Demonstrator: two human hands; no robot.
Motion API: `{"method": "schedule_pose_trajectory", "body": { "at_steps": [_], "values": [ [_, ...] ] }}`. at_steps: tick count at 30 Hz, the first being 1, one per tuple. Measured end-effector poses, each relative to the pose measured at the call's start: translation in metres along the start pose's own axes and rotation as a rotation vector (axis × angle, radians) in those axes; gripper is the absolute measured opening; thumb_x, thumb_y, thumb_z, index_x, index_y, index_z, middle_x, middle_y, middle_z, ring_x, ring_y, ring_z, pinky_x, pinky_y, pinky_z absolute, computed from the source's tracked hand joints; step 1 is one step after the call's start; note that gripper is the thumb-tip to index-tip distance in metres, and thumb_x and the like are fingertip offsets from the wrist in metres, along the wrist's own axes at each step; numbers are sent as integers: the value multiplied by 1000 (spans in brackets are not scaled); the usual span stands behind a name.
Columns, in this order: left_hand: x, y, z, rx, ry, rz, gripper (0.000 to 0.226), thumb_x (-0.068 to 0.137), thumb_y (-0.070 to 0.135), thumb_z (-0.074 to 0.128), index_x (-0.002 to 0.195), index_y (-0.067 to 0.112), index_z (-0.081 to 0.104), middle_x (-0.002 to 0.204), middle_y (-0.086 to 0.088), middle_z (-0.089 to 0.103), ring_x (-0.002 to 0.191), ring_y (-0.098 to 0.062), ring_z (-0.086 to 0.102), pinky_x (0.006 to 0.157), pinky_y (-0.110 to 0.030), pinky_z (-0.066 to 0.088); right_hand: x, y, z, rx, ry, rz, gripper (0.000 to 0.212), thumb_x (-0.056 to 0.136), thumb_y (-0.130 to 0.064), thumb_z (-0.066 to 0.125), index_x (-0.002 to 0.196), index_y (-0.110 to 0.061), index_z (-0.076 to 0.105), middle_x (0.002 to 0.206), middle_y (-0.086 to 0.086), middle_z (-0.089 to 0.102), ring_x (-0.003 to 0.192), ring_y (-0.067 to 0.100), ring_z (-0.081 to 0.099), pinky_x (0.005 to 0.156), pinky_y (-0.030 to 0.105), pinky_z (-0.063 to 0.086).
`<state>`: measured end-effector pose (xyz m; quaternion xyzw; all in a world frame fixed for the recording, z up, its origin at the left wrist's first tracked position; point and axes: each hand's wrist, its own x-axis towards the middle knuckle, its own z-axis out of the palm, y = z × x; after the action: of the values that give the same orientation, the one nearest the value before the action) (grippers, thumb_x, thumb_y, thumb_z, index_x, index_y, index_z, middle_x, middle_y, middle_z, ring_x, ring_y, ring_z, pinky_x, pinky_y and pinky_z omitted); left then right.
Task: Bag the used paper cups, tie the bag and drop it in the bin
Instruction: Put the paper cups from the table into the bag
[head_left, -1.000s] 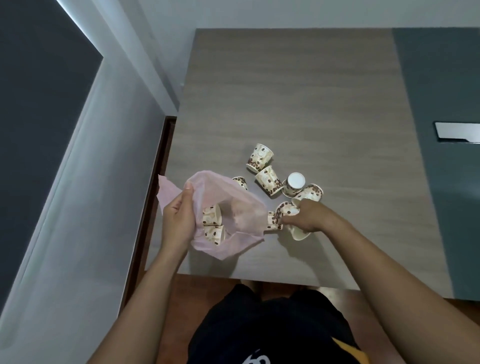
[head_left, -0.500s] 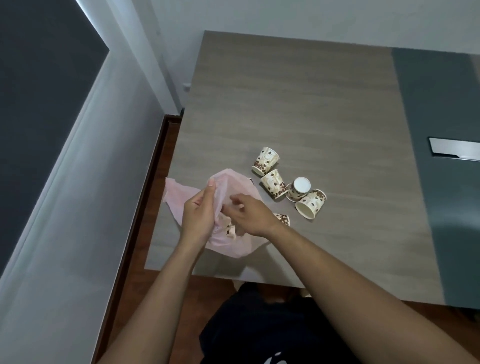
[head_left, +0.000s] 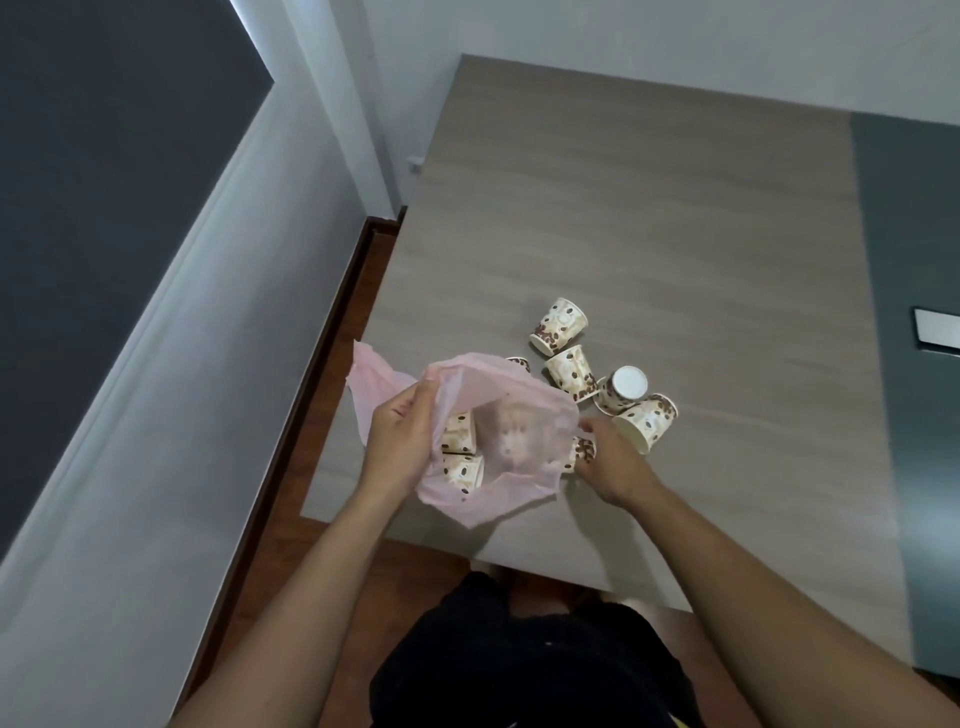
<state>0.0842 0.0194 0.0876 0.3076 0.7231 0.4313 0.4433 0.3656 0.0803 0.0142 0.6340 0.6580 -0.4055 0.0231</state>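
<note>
Pinching the near-left rim of the pink bag, your left hand has its fingers curled together over the film and its thumb raised along the edge, holding the mouth open. Just inside those fingers lie two bagged cups, one above the other; a third shape shows blurred through the film beyond them. On the bag's other side, your right hand curls thumb and fingers around a side-lying cup, which touches the bag's right edge. Just beyond those right fingertips sit four loose cups in a close cluster: three on their sides, one upside down. Another cup's rim peeks from behind the bag's far edge. Everything rests near the front-left corner of the wood-grain table.
</note>
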Motion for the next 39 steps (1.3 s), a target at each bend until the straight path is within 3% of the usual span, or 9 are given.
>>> {"method": "schedule_pose_trajectory", "body": {
  "at_steps": [8, 12, 18, 23, 26, 29, 32, 35, 39],
  "values": [
    [-3, -2, -3, 4, 27, -29, 50, 109, 70, 56, 96, 34, 89, 63, -4, 59, 53, -10, 56, 48, -17, 45, 8, 9, 25, -291, -106, 12, 64, 102, -29, 75, 158, -13, 47, 153, 14, 52, 135, 38, 63, 107, 49, 56],
    [-4, -5, -2, 18, 38, -25, 59, 107, 71, 58, 94, 21, 86, 60, -3, 62, 53, -8, 60, 52, -19, 50, 9, 17, 26, -312, -113, 57, 62, 100, -39, 78, 151, -13, 52, 147, 14, 55, 134, 37, 63, 103, 46, 57],
    [-4, 7, 1, -23, 87, -29, 51, 100, 79, 58, 76, 43, 83, 75, -4, 74, 60, 0, 69, 55, -13, 54, 2, 42, 0, -104, -18, 158, 70, 87, -61, 86, 130, -11, 64, 120, 12, 73, 107, 32, 69, 88, 44, 57],
    [-3, 6, 1, -37, 104, -23, 62, 102, 81, 56, 82, 31, 86, 57, 0, 67, 53, -1, 65, 50, -14, 50, -26, 61, -10, 367, 101, 181, 67, 83, -62, 90, 131, -21, 68, 120, -7, 76, 105, 21, 76, 93, 50, 65],
    [-4, 4, 4, -38, 94, -28, 68, 102, 82, 55, 77, 25, 81, 60, -13, 64, 55, -5, 65, 51, -15, 51, -44, 46, -11, 550, 93, 74, 81, 73, -76, 88, 134, -29, 62, 126, -12, 74, 100, 17, 79, 76, 34, 67],
    [-6, 5, 10, -11, 80, -33, 73, 104, 81, 54, 75, 17, 76, 57, 0, 62, 55, -4, 64, 54, -17, 50, -52, 15, -6, 541, 10, -53, 79, 68, -83, 87, 129, -38, 64, 124, -17, 76, 83, 6, 77, 72, 23, 60],
    [-8, 4, 14, -15, 55, -12, 82, 103, 82, 53, 88, 4, 75, 66, -15, 67, 62, -9, 67, 62, -28, 55, -46, -22, 7, 428, -113, -166, 70, 74, -76, 88, 131, -42, 66, 122, -24, 74, 76, -6, 69, 67, 10, 50],
    [-13, 9, 15, -19, 33, 0, 77, 104, 82, 52, 83, 12, 78, 73, -21, 71, 68, -11, 69, 66, -29, 57, -32, -58, 22, 299, -178, -256, 70, 81, -59, 91, 140, -31, 67, 125, -17, 75, 92, -6, 68, 74, 10, 45],
    [-21, 19, 16, -51, 21, -55, 81, 106, 77, 53, 96, 0, 74, 79, -25, 71, 71, -29, 72, 73, -45, 59, -23, -101, 40, 78, -190, -381, 48, 93, -40, 86, 133, -15, 74, 124, 3, 79, 108, 23, 71, 92, 35, 55]
  ]
}}
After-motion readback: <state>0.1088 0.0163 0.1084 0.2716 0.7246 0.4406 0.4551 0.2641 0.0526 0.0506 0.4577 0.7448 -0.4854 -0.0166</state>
